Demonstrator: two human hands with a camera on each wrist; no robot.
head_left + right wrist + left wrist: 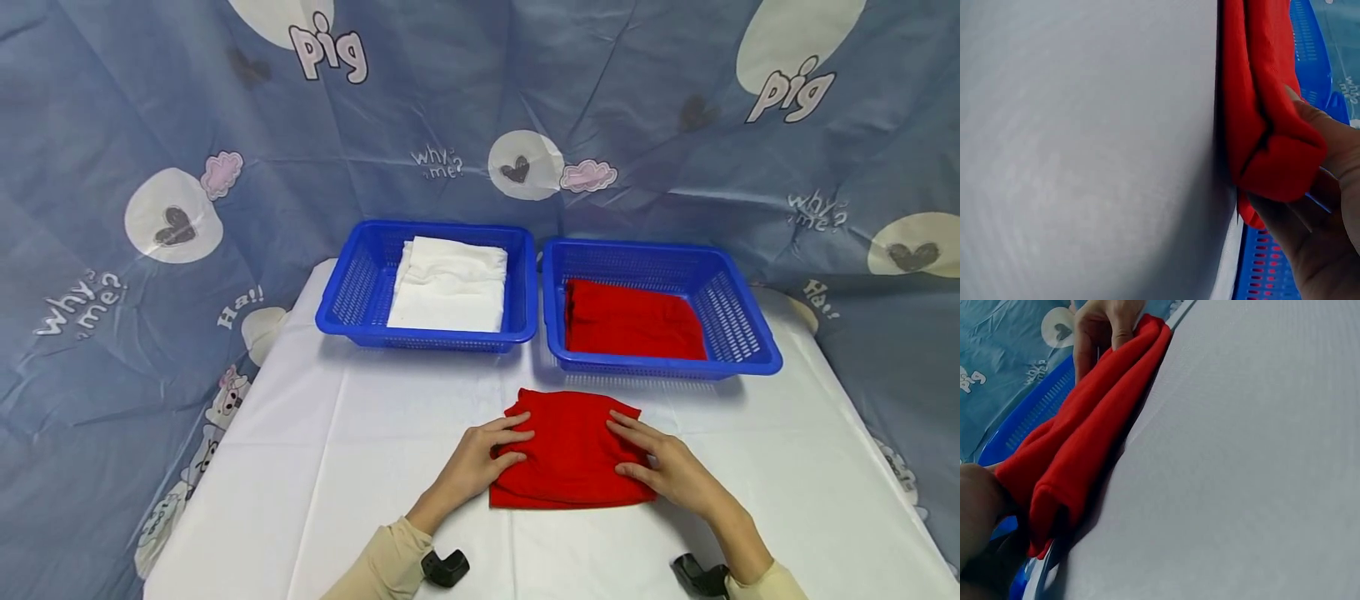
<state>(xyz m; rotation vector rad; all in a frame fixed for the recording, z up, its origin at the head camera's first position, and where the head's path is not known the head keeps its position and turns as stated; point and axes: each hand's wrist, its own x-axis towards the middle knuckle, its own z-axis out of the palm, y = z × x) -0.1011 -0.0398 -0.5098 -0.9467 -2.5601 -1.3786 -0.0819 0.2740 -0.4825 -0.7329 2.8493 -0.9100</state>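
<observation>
A folded red cloth [573, 450] lies on the white tabletop in front of the baskets; its exact kind of garment cannot be told. At its left end my left hand [480, 457] holds it, thumb and fingertips lying on the top layer. Opposite, my right hand [667, 467] holds the right end the same way. From the right wrist view, the thumb presses the top of the red cloth [1275, 156] while lower fingers [1279, 222] tuck in at its end. The left wrist view shows the red cloth [1091, 425] between both hands, with the left fingers partly in shadow.
Behind the cloth stand two blue plastic baskets side by side. The left basket [442, 340] contains folded white cloth [450, 287]; the right basket [667, 367] contains folded red cloth [633, 321]. A blue patterned curtain [465, 100] hangs behind the white-covered table [375, 467].
</observation>
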